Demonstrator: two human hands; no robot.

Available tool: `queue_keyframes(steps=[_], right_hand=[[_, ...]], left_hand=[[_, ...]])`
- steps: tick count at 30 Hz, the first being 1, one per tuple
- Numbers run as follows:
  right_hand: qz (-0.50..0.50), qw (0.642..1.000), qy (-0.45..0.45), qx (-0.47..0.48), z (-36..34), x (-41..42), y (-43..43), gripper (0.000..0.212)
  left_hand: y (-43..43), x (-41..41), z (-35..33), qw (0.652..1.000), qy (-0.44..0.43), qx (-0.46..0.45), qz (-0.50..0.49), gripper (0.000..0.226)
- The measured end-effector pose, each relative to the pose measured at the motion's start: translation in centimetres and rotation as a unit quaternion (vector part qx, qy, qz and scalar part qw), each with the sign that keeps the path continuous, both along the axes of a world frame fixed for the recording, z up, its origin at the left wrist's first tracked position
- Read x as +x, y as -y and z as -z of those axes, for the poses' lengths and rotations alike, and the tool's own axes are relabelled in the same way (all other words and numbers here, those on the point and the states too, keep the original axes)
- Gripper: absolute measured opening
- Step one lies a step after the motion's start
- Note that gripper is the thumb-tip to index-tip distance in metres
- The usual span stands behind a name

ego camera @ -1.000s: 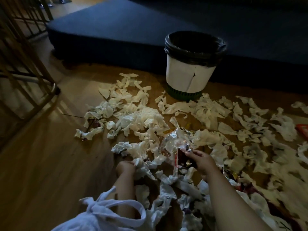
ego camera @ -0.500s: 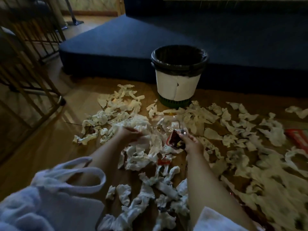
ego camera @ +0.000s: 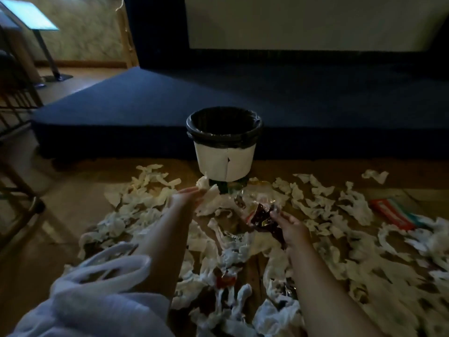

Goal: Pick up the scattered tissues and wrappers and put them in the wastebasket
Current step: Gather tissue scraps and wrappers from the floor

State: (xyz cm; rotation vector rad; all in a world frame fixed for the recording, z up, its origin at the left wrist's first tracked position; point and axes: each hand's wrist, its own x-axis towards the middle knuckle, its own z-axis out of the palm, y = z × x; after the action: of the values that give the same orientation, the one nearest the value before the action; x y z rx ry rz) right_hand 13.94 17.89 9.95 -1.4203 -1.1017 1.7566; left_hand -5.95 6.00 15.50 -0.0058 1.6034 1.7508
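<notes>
Wooden floor (ego camera: pixel 48 239) strewn with tissues (ego camera: pixel 352 207) before wastebasket (ego camera: pixel 226 161).

Wooden floor (ego camera: pixel 63 210), scattered tissues (ego camera: pixel 145 198), wastebasket (ego camera: pixel 226 158)

Both arms outstretched, left hand (ego camera: pixel 185 200) blurred, fingers of right hand (ego camera: pixel 291 228) around wrapper (ego camera: pixel 260 216).

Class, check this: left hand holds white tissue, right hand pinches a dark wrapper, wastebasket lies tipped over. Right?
No. The head view shows the wastebasket standing upright. The left hand does hold white tissue and the right hand pinches a dark wrapper.
</notes>
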Motion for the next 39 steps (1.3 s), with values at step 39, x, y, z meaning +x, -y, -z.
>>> queue_keyframes(steps=[39], right_hand=[[-0.037, 0.995, -0.085, 0.048, -2.9, -14.7, -6.5, 0.016]], left_hand=[[-7.5, -6.0, -0.4, 0.983, 0.124, 0.137, -0.021, 0.036]])
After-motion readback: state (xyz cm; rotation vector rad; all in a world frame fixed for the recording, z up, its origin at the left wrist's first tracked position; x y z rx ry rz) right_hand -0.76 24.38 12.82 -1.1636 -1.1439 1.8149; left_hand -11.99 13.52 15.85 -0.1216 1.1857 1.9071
